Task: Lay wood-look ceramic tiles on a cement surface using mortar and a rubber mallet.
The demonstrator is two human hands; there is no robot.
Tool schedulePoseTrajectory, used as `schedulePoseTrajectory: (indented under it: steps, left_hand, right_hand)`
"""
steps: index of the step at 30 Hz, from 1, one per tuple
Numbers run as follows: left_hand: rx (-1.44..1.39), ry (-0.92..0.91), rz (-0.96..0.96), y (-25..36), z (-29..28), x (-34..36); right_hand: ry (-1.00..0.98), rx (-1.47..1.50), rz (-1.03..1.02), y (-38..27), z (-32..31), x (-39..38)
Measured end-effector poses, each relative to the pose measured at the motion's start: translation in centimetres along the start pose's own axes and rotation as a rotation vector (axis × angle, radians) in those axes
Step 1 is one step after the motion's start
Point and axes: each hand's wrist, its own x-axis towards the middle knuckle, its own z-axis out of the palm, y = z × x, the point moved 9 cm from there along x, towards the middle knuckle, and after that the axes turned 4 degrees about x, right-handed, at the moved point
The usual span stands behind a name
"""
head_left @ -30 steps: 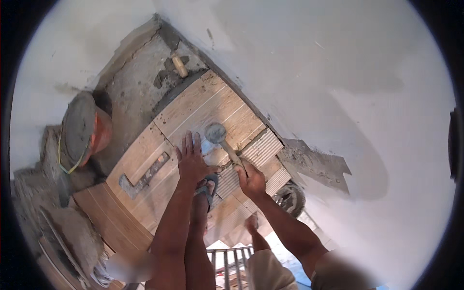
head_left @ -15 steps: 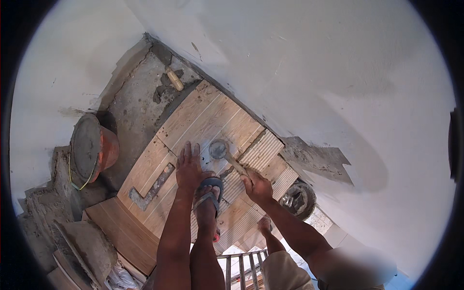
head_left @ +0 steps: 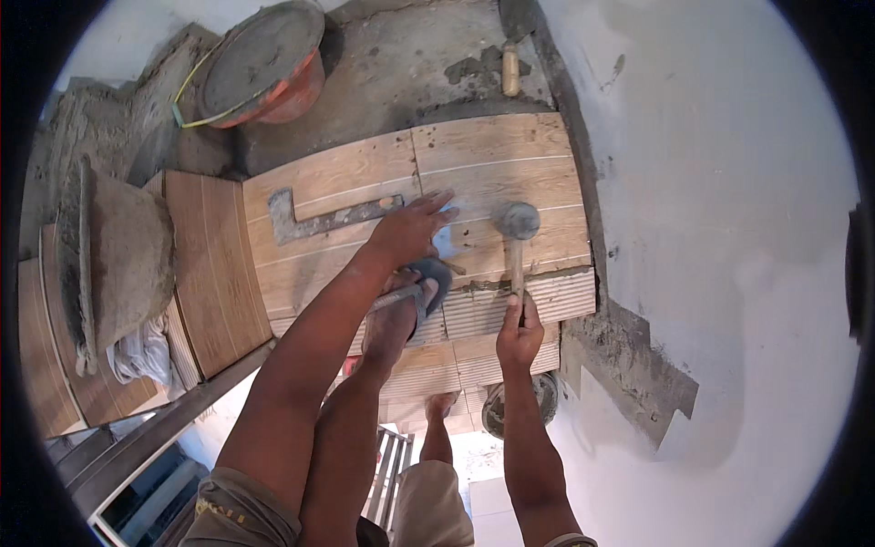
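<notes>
My right hand [head_left: 519,343] is closed round the wooden handle of a mallet [head_left: 518,221]. Its dark round head is over the wood-look floor tile [head_left: 497,155], near the right wall; whether it touches cannot be made out. To the left of the mallet, my left hand [head_left: 410,228] lies on the tiles with its fingers stretched out, holding nothing. A flat metal square [head_left: 342,217] rests on the tiles just beyond that hand's left side. My sandalled foot [head_left: 396,314] stands close below it, at the tile edge.
An orange bucket [head_left: 296,96] of grey mortar stands far left. A wooden-handled trowel [head_left: 510,73] lies on bare concrete at the back. Leftward are a mortar-stained pan [head_left: 132,251] and a white cloth [head_left: 146,351]. Another mortar bucket [head_left: 542,397] is below, beside the right wall [head_left: 693,228].
The view has turned, so the tiles now run more level across it. The mallet head has shifted rightward over the tile, away from my left hand, which stays flat.
</notes>
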Motion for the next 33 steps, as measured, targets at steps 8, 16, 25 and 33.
schedulePoseTrajectory:
  steps: [8, 16, 25, 33]
  left_hand:
    - [0.038, 0.017, -0.059, 0.9, 0.0, -0.6]
    - [0.037, 0.042, -0.066, 1.3, 0.6, -0.7]
    - [0.015, 0.035, -0.082, 1.6, -0.1, -0.4]
    - [-0.011, -0.020, -0.084, 0.5, 0.4, -0.8]
  right_hand:
    - [0.041, 0.174, 0.045, -0.1, 0.8, -1.2]
    - [-0.004, 0.363, -0.012, 0.4, 0.9, 0.9]
    - [0.133, 0.005, 0.196, 3.3, -3.1, 5.5]
    - [0.013, -0.086, 0.234, 0.2, -3.7, 4.7]
